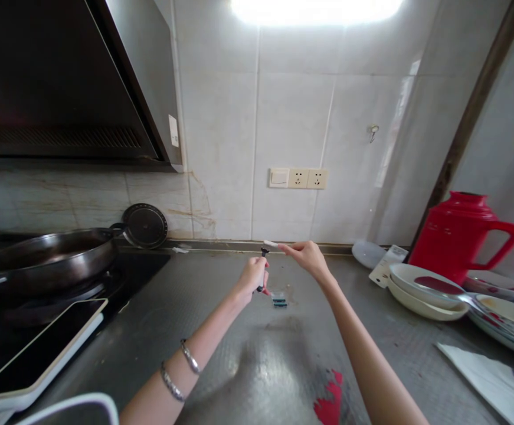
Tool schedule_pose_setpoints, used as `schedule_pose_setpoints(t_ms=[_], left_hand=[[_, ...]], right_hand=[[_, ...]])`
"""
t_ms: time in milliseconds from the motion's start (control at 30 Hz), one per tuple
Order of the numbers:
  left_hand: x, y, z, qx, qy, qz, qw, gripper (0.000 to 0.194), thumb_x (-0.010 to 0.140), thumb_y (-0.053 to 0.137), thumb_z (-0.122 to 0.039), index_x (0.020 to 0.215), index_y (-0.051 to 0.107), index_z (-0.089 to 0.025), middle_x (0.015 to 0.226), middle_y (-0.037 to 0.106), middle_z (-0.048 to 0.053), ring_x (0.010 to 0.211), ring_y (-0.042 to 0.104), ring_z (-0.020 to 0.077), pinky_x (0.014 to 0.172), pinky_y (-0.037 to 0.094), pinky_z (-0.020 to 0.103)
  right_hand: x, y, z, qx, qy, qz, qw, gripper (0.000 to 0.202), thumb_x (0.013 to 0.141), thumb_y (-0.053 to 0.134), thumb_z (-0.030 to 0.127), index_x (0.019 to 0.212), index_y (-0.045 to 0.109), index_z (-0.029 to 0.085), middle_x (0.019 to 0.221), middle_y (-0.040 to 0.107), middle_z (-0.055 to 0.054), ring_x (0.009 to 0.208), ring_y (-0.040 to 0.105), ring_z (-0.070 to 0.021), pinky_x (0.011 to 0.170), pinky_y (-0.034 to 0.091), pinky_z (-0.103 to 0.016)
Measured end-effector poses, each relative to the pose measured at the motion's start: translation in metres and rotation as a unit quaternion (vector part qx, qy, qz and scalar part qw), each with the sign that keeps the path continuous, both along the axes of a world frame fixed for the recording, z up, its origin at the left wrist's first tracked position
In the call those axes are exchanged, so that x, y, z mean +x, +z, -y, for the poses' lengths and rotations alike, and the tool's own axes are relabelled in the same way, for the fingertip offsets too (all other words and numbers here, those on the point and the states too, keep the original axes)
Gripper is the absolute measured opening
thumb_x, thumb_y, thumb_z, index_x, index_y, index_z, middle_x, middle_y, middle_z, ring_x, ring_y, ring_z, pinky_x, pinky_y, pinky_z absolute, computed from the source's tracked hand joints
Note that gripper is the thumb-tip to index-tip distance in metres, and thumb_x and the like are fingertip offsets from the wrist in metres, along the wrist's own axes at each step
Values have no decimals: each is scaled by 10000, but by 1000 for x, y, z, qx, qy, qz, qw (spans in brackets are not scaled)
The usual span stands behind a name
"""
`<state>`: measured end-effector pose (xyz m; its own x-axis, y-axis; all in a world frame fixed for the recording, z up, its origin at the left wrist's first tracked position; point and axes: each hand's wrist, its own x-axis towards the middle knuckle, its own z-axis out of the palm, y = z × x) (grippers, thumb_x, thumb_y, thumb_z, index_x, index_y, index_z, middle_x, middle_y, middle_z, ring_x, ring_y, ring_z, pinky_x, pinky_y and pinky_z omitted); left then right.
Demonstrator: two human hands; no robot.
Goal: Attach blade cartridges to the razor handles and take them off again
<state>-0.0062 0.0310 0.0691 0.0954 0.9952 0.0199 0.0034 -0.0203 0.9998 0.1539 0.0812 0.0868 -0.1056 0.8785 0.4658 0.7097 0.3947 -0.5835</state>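
Observation:
My left hand (254,276) is closed around a thin black handle (264,270) held upright over the middle of the metal counter (221,354). To its right, my right hand (304,255) pinches a small white piece (270,243) between its fingertips. The white piece is just above the top of the black handle; whether they touch I cannot tell. A small clear packet with dark green strips (279,301) lies on the counter just below my hands.
A steel pan (53,260) sits on the black stove at left, with a phone (39,351) in front. Stacked bowls (425,289), a red jug (455,236), a white carton (388,265) and a white sheet (491,378) are at right. A range hood (53,82) overhangs the left.

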Motion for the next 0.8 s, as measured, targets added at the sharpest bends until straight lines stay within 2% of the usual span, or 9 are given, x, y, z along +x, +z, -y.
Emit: schedule_pose_setpoints(t_ms=[167, 333, 467, 633, 800], left_hand=[[3, -1, 1, -2, -9, 4, 1000, 164, 779, 380, -342, 787, 411, -181, 253, 325, -110, 221, 249, 62, 334, 374, 192], [3, 0, 2, 7, -13, -6, 1000, 154, 769, 353, -305, 796, 425, -172, 257, 322, -110, 226, 251, 64, 334, 378, 190], [3, 1, 3, 8, -14, -12, 1000, 141, 767, 340, -293, 786, 416, -175, 251, 317, -112, 221, 240, 63, 331, 384, 193], [3, 3, 6, 21, -21, -12, 999, 127, 769, 361, -289, 752, 420, -178, 253, 313, -107, 234, 255, 62, 333, 379, 182], [3, 3, 6, 23, -22, -5, 999, 121, 775, 366, -287, 723, 407, -186, 250, 310, -108, 229, 242, 59, 330, 385, 189]], right_hand=[[2, 0, 1, -35, 81, -14, 996, 605, 659, 466, 676, 607, 685, 115, 440, 401, 15, 439, 339, -83, 426, 208, -213], [9, 2, 0, 0, 13, 1, 1000, 610, 640, 477, 682, 562, 680, 112, 405, 367, 15, 436, 359, -91, 435, 205, -215], [12, 4, 1, -26, 75, -11, 997, 600, 669, 455, 667, 600, 686, 118, 433, 412, 19, 442, 361, -85, 442, 230, -207], [11, 2, -1, -5, 33, -1, 999, 607, 651, 469, 674, 574, 682, 111, 408, 381, 19, 437, 342, -84, 438, 212, -211], [8, 3, 1, -10, 83, -33, 996, 617, 678, 446, 669, 617, 687, 105, 437, 367, 23, 440, 308, -79, 431, 204, -213]])
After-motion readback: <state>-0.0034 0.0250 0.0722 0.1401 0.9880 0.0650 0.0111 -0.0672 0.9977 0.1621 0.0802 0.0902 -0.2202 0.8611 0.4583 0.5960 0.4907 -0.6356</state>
